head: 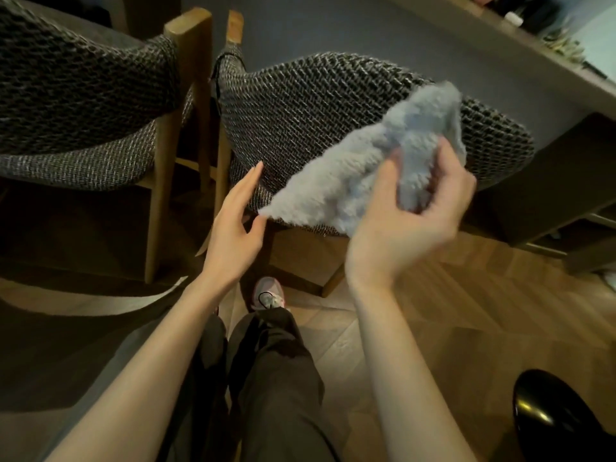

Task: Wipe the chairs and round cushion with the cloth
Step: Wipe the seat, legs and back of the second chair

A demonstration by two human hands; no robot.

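Two chairs with dark woven fabric backs and wooden legs stand side by side ahead of me. The nearer chair point(316, 105) is at centre, the other chair point(76, 95) at the left. My right hand point(410, 221) is shut on a fluffy pale blue-grey cloth point(360, 168), holding it bunched just in front of the nearer chair's backrest. My left hand point(236, 215) is open, fingers straight, with the fingertips touching the left edge of that backrest beside the cloth's hanging corner. No round cushion is in view.
A long wooden table edge point(520, 61) runs along the upper right behind the chair. Wood floor point(466, 311) lies below, a grey rug point(83, 305) at the left. My legs and a shoe point(268, 295) are beneath me. A shiny black object point(550, 418) sits at bottom right.
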